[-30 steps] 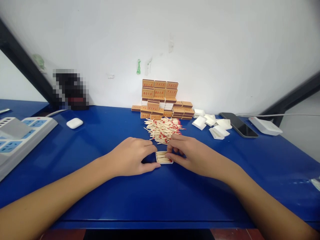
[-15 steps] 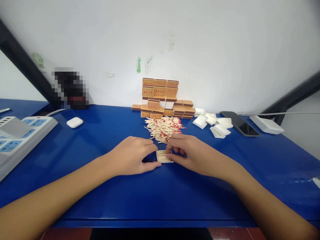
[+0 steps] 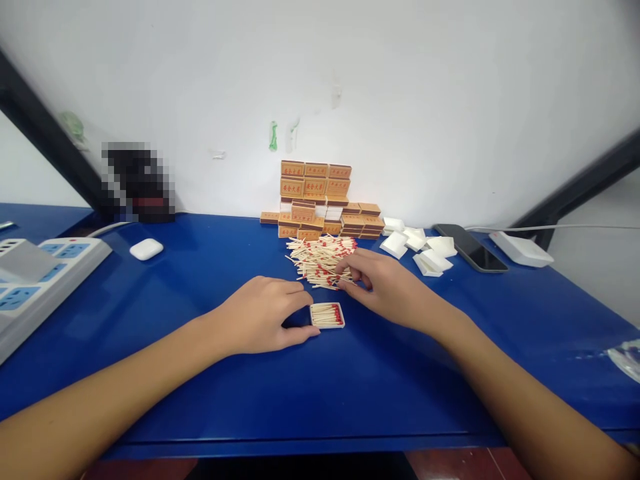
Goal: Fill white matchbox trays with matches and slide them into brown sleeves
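Note:
My left hand (image 3: 273, 313) rests on the table with thumb and fingers around the left end of a small white matchbox tray (image 3: 327, 327), steadying it. Inside the tray lies a layer of matchsticks (image 3: 325, 315), their red heads to the right. Just behind it, my right hand (image 3: 373, 277) has its thumb and forefinger at the front right of a loose heap of red-tipped matchsticks (image 3: 315, 257). Its fingers are curled in a pinch around matchsticks there; how many is too small to tell.
Orange matchboxes (image 3: 315, 187) are stacked against the wall behind the heap. Several empty white trays (image 3: 393, 245) lie to its right, beside a phone (image 3: 473, 250) and a white box (image 3: 523, 249). Leftward are a white earphone case (image 3: 147, 249) and a power strip (image 3: 53, 283).
My right hand has moved from the tray back to the heap, uncovering the red heads in the tray. My left hand stays at the tray's left end.

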Demonstrator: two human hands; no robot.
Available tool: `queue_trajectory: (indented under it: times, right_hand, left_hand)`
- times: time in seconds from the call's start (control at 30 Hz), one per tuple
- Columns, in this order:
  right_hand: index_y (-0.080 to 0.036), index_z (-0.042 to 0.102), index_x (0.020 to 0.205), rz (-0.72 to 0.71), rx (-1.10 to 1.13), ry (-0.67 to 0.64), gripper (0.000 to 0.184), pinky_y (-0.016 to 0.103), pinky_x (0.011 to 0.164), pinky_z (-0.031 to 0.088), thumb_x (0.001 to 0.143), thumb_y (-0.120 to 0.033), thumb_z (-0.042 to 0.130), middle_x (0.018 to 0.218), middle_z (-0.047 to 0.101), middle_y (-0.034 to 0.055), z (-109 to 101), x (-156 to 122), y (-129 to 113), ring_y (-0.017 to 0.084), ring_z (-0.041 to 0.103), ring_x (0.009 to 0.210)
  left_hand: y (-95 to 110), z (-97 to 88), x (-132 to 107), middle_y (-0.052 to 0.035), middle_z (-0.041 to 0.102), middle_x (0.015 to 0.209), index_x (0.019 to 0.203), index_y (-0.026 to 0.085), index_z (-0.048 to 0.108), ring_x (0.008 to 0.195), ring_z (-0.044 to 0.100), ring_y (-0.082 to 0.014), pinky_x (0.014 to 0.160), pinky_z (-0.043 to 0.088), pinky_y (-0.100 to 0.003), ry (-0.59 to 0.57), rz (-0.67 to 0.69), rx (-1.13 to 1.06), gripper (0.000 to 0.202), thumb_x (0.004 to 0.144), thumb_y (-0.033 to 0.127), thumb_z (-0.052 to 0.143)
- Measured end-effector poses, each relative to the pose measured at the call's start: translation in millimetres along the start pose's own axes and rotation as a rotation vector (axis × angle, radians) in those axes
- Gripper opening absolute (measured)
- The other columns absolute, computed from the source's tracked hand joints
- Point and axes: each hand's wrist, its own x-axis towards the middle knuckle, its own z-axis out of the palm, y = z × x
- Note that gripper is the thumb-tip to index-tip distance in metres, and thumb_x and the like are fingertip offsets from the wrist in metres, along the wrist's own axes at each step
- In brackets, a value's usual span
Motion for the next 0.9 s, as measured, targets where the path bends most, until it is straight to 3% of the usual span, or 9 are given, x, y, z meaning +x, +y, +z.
queue_trajectory:
  times: [0.1,0.3,0.6,0.9]
  right_hand:
    - [-0.021,0.067,0.11,0.0,-0.006,0.007,0.013,0.03,0.069,0.041,0.097,-0.019,0.064,0.094,0.064,0.0037,-1,0,2,0.017,0.058,0.079]
    - [-0.021,0.068,0.099,-0.016,-0.008,0.033,0.005,0.029,0.067,0.041,0.097,-0.019,0.063,0.09,0.062,0.0033,-3,1,6,0.016,0.056,0.074]
    - [-0.019,0.067,0.105,-0.056,-0.048,0.07,0.009,0.033,0.076,0.048,0.098,-0.023,0.07,0.101,0.063,0.0066,33,9,-7,0.021,0.063,0.088]
    - [-0.02,0.063,0.097,-0.034,-0.053,-0.002,0.008,0.031,0.075,0.047,0.101,-0.024,0.067,0.1,0.06,0.0055,25,12,-5,0.02,0.062,0.088]
  left_hand:
    - [1,0.0,1,-0.0013,0.07,0.084,0.106,0.017,0.076,0.07,0.064,-0.0169,0.063,0.041,-0.03,0.003,0.004,0.008,0.033,0.098,0.048,0.066]
    - [-1,1.9,0,-0.0005,0.069,0.082,0.104,0.017,0.075,0.071,0.064,-0.0174,0.062,0.041,-0.031,0.017,0.029,0.005,0.033,0.098,0.048,0.066]
    - [0,2.2,0,-0.0011,0.07,0.084,0.103,0.018,0.075,0.071,0.065,-0.0175,0.063,0.042,-0.032,0.001,0.011,0.018,0.033,0.098,0.049,0.066]
    - [0,0.2,0,-0.0015,0.071,0.086,0.106,0.018,0.075,0.071,0.065,-0.0171,0.064,0.042,-0.031,-0.004,0.007,0.013,0.032,0.099,0.048,0.065]
